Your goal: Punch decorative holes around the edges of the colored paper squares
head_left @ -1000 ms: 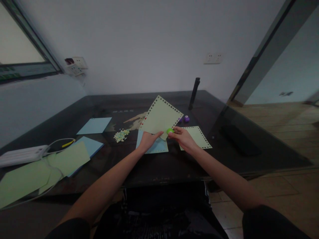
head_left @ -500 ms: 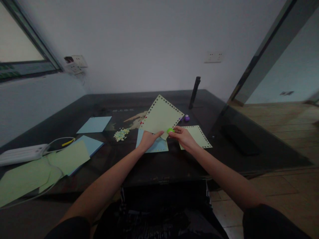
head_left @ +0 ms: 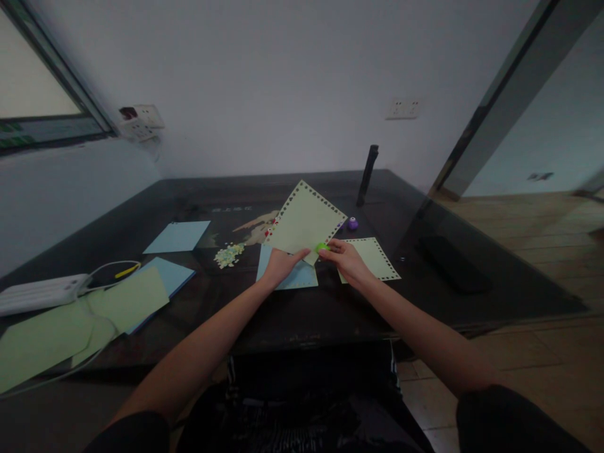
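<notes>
My left hand [head_left: 283,265] pinches the lower corner of a pale yellow-green paper sheet [head_left: 304,217], which is raised and tilted above the table. Small punched holes run along several of its edges. At the sheet's lower right edge, my right hand [head_left: 346,258] is closed on a small green craft punch [head_left: 322,247]. A light blue sheet [head_left: 299,277] lies partly under my left hand. Beneath my right hand rests another pale green sheet [head_left: 375,259] with punched edges. A purple punch [head_left: 352,223] stands just beyond, and something red [head_left: 268,232] shows behind the raised sheet's left edge.
A pile of tiny paper cut-outs [head_left: 229,255] lies to the left, near a blue sheet [head_left: 179,237]. Green papers [head_left: 132,296], a white power strip [head_left: 42,294] and its cable fill the far left. At right are a black upright stick [head_left: 367,176] and a dark flat object [head_left: 453,264].
Hardly anything differs. The view has shifted very slightly; both hands, the raised sheet and the green punch keep their places.
</notes>
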The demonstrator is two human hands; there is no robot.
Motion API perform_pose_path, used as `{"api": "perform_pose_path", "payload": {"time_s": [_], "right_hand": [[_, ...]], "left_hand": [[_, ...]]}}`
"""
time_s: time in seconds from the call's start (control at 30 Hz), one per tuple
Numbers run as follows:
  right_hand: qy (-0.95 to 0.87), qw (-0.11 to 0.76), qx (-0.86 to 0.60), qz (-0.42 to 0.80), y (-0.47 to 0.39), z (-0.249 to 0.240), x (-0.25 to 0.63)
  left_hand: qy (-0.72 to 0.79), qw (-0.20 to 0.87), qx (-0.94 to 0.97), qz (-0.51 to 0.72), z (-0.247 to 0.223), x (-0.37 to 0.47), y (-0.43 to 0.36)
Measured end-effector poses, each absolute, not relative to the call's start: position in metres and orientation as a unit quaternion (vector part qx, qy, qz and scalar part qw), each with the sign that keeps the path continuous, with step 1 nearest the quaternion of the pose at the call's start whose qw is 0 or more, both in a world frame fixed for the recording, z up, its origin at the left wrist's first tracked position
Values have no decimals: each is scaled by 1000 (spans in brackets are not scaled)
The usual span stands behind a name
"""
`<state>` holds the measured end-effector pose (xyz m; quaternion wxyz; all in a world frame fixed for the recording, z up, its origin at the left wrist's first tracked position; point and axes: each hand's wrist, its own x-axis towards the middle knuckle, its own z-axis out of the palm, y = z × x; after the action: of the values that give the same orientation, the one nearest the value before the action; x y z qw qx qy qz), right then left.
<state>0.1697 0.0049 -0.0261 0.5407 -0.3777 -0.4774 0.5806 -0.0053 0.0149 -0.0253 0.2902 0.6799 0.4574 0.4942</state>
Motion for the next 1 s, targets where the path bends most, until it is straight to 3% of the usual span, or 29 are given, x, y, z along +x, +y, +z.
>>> {"api": "perform_pose_path", "payload": {"time_s": [1.0], "right_hand": [[-505,531,-374,568,9,-31,175]], "left_hand": [[478,301,676,474,-25,0,9]]}}
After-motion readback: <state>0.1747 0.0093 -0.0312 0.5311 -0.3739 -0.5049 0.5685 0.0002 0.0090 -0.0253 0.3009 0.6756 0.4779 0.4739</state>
